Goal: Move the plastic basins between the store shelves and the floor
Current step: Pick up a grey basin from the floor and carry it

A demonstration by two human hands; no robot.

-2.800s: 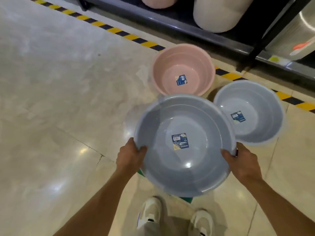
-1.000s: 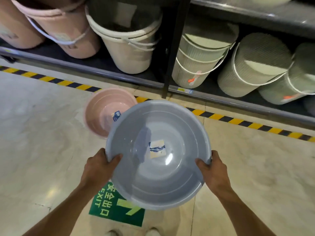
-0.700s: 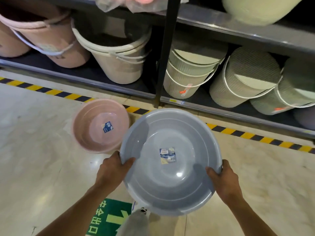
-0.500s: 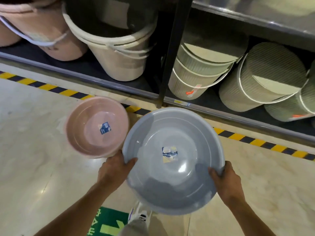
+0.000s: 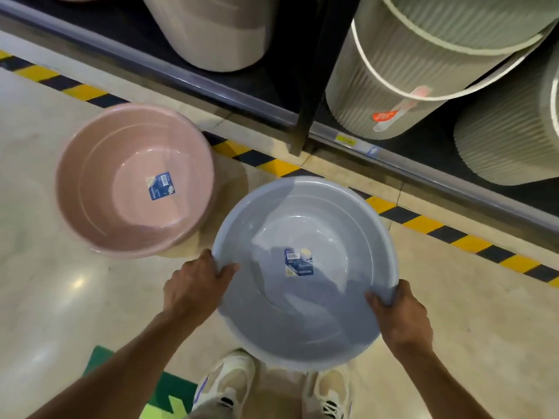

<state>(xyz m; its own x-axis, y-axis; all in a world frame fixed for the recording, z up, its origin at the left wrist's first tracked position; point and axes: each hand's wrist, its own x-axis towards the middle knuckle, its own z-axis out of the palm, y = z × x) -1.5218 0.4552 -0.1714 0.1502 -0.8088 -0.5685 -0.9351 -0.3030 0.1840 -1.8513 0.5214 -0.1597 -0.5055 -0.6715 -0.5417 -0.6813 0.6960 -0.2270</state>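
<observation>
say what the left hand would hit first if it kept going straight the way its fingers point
Most likely the inner wall of the blue basin: the left hand has its grip on the near-left rim, thumb pointing inward across it.

Glossy beige floor [image 5: 60, 313]; yellow-black hazard tape [image 5: 447, 234] runs toward three o'clock below the dark shelf [image 5: 230, 83] at twelve.

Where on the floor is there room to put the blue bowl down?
The blue basin, held by the left hand and right hand, has bare floor to its right, between the striped tape and the shoes. More lies left of the pink basin. Between the basins it is crowded.
</observation>
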